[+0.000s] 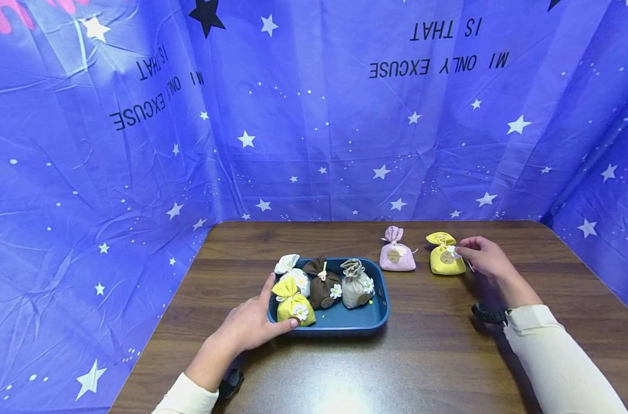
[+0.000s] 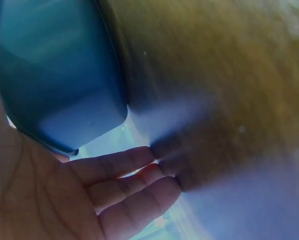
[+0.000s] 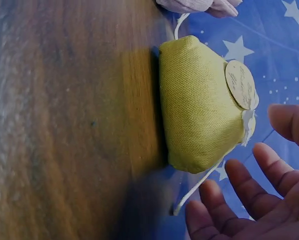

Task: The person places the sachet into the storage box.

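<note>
A dark blue plastic tray [image 1: 339,330] holds small drawstring sachets: a white one [image 1: 288,265], a brown one [image 1: 321,290], a grey one [image 1: 354,290] and a yellow one [image 1: 288,305]. My left hand [image 1: 254,319] rests against the tray's left front corner, its thumb along the front rim by the yellow sachet. Three of its fingers stretch out below the tray wall [image 2: 64,65] in the left wrist view. My right hand [image 1: 486,261] is beside another yellow sachet [image 3: 199,105] with a round tag and white flower, fingers loosely bent and apart from its cloth body.
A pink sachet [image 1: 398,257] stands on the wooden table [image 1: 422,345], between the tray and the yellow sachet. A blue star-printed curtain [image 1: 314,144] rises behind the table and along its sides. Black straps circle both wrists.
</note>
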A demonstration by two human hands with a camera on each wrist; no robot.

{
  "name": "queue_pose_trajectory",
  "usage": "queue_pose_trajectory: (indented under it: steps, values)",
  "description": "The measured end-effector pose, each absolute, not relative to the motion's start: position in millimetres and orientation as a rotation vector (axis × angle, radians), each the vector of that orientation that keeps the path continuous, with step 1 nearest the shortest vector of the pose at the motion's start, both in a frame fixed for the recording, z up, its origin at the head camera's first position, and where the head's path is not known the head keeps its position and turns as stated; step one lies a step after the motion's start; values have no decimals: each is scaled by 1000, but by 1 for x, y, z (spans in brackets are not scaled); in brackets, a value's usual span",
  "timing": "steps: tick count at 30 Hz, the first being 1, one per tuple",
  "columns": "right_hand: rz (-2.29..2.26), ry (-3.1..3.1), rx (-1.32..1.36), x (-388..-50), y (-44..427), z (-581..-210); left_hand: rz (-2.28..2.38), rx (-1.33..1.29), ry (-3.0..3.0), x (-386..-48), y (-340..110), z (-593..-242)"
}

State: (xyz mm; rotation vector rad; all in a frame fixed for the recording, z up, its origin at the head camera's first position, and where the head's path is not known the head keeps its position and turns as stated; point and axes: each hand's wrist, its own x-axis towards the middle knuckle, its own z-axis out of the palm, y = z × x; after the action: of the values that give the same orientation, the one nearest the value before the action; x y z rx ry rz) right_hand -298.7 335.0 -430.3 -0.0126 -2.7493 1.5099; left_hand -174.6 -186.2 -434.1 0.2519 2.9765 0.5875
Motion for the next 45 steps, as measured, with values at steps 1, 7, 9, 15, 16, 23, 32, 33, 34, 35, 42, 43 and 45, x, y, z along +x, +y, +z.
queue_pose_trajectory:
  steps: [1, 7, 9, 15, 16, 23, 32, 33, 34, 35, 42, 43, 45]
  values:
    - [1525, -2763, -27, -300, 336, -432, 588, 249, 2975, -175, -186, -434]
    - [1672, -2810, -72, -305, 341, -435, 595, 250, 2971, -175, -186, -433]
    - [1748, -2794, -79, -305, 341, -436, 592, 249, 2970, -176, -186, -433]
    - [1916, -2747, -133, -304, 341, -436, 590, 247, 2965, -177, -186, -434]
    - [1930, -2745, -140, -303, 340, -436, 590, 245, 2965, -176, -185, -434]
    - [1986, -2737, -143, -307, 340, -438, 582, 247, 2970, -176, -185, -435]
    - [1945, -2768, -156, -307, 339, -439, 586, 256, 2978, -175, -185, -434]
    - [1937, -2772, -160, -307, 339, -439, 586, 251, 2976, -175, -185, -434]
    - [1930, -2777, -155, -307, 339, -439, 585, 246, 2974, -175, -185, -434]
    - [1924, -2778, -155, -307, 339, -439, 584, 242, 2973, -175, -185, -434]
    - [1907, -2763, -133, -306, 339, -440, 590, 241, 2977, -176, -185, -434]
    - [1904, -2761, -134, -307, 339, -440, 592, 247, 2978, -176, -185, -434]
    - [1900, -2759, -132, -307, 338, -441, 592, 245, 2975, -175, -185, -433]
